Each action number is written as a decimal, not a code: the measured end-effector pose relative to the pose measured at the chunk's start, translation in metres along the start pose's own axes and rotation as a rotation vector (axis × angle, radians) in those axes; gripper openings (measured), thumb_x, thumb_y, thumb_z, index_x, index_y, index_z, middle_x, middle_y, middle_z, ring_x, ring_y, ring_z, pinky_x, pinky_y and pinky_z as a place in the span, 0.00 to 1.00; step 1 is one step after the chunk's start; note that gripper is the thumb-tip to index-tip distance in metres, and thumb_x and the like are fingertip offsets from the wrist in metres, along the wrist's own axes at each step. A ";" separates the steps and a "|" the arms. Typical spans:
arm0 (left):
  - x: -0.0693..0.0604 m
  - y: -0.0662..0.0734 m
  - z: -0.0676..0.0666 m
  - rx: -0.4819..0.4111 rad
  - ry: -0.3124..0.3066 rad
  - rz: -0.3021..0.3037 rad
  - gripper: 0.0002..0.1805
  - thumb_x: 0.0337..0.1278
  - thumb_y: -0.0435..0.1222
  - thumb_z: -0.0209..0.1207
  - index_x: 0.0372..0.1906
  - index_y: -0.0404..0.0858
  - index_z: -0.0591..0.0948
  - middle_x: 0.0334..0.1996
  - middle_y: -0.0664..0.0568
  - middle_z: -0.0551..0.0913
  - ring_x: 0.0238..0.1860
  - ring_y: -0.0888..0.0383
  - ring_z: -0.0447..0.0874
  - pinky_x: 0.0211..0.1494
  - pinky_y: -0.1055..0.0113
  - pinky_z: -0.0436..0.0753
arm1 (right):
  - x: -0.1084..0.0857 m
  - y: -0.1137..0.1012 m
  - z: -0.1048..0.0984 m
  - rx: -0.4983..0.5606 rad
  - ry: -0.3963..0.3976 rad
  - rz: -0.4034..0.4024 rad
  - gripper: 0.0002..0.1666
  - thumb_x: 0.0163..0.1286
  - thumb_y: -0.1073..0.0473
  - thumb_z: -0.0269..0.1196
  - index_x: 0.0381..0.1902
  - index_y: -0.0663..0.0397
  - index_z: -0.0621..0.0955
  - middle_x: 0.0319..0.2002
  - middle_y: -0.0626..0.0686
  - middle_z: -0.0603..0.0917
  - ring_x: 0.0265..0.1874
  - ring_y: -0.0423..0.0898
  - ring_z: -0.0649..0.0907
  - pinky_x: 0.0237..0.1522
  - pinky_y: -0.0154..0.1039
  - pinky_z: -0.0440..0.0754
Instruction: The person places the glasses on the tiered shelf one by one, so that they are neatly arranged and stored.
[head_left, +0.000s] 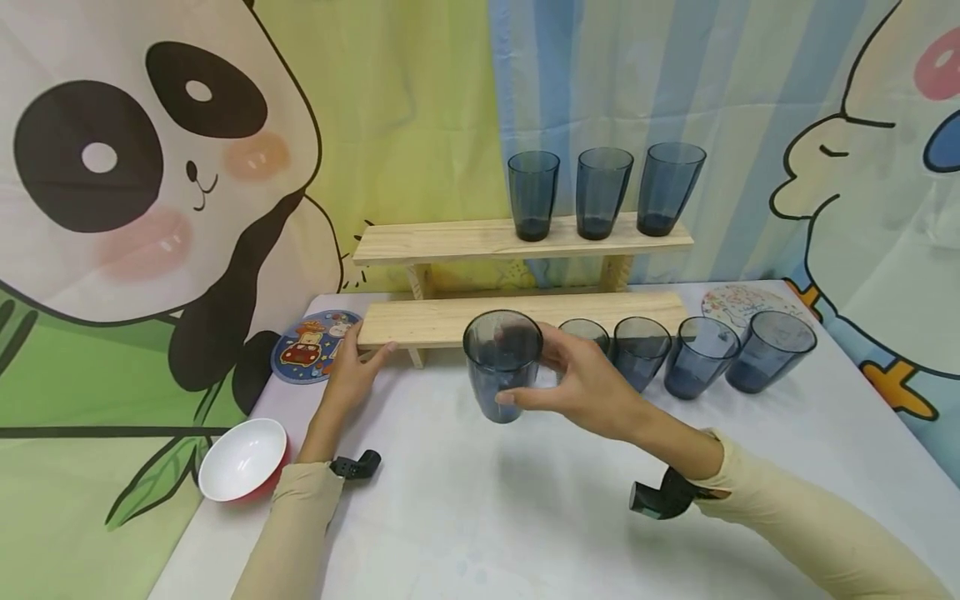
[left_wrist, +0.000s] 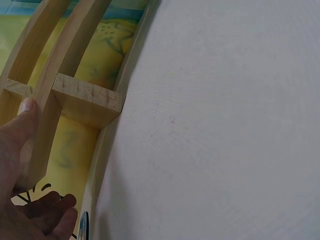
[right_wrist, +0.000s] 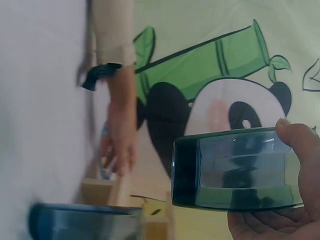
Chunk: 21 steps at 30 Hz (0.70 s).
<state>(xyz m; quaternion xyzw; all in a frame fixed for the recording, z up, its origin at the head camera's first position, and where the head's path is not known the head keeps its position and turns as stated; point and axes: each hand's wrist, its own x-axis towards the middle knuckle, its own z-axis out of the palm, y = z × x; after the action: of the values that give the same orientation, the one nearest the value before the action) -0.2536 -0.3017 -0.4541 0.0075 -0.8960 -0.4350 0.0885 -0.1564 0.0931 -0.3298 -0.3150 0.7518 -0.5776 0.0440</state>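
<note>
Upright above the white table, a blue-tinted glass (head_left: 495,379) hangs in my right hand (head_left: 592,387), thumb on its near side and fingers around behind. The right wrist view shows the same glass (right_wrist: 240,170) from the side, seemingly with nothing in it. My left hand (head_left: 348,375) grips the left end of the lower board of a two-tier wooden shelf (head_left: 412,321). In the left wrist view, its thumb rests on the board (left_wrist: 45,120) while some fingers curl beside the end. Three similar glasses (head_left: 532,196) stand toward the right of the upper board.
Several more blue glasses (head_left: 701,358) stand in a row on the table at right, before the lower board. A white bowl with a red outside (head_left: 243,462) sits at the left edge. Round printed mats (head_left: 303,350) lie beside the shelf. Printed curtains hang behind.
</note>
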 end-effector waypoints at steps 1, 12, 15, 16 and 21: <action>0.000 0.000 0.000 -0.006 -0.001 0.001 0.52 0.71 0.56 0.64 0.84 0.35 0.51 0.80 0.32 0.59 0.80 0.35 0.59 0.82 0.39 0.61 | 0.004 -0.006 -0.003 -0.002 0.008 -0.004 0.39 0.62 0.55 0.80 0.70 0.42 0.78 0.64 0.46 0.84 0.66 0.45 0.83 0.69 0.45 0.80; 0.000 -0.002 0.002 -0.035 0.006 0.012 0.51 0.71 0.55 0.65 0.84 0.37 0.52 0.79 0.32 0.62 0.78 0.35 0.64 0.81 0.40 0.63 | 0.075 -0.025 -0.031 -0.029 0.120 -0.021 0.34 0.68 0.58 0.76 0.69 0.55 0.77 0.64 0.54 0.82 0.63 0.50 0.84 0.67 0.46 0.81; 0.001 -0.003 0.002 -0.037 0.002 0.014 0.51 0.71 0.55 0.65 0.84 0.36 0.52 0.79 0.32 0.62 0.78 0.35 0.64 0.81 0.40 0.63 | 0.095 -0.021 -0.035 -0.042 0.155 -0.016 0.33 0.68 0.56 0.76 0.68 0.57 0.78 0.60 0.56 0.83 0.58 0.51 0.86 0.62 0.45 0.84; 0.001 -0.003 0.002 -0.042 0.000 0.015 0.51 0.71 0.55 0.65 0.84 0.36 0.52 0.79 0.32 0.62 0.78 0.35 0.64 0.80 0.40 0.64 | 0.101 -0.019 -0.036 -0.054 0.169 -0.010 0.32 0.68 0.55 0.76 0.66 0.57 0.78 0.58 0.57 0.84 0.56 0.50 0.86 0.59 0.44 0.84; 0.001 -0.003 0.003 -0.059 -0.002 0.016 0.52 0.71 0.55 0.65 0.84 0.36 0.52 0.79 0.32 0.62 0.78 0.35 0.65 0.80 0.42 0.66 | 0.132 -0.011 -0.038 -0.116 0.251 0.026 0.28 0.68 0.49 0.76 0.58 0.56 0.79 0.45 0.54 0.83 0.43 0.49 0.83 0.44 0.41 0.81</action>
<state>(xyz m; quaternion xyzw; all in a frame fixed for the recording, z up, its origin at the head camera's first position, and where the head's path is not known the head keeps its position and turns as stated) -0.2554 -0.3016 -0.4578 -0.0027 -0.8829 -0.4605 0.0911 -0.2735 0.0547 -0.2679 -0.2327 0.7876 -0.5673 -0.0612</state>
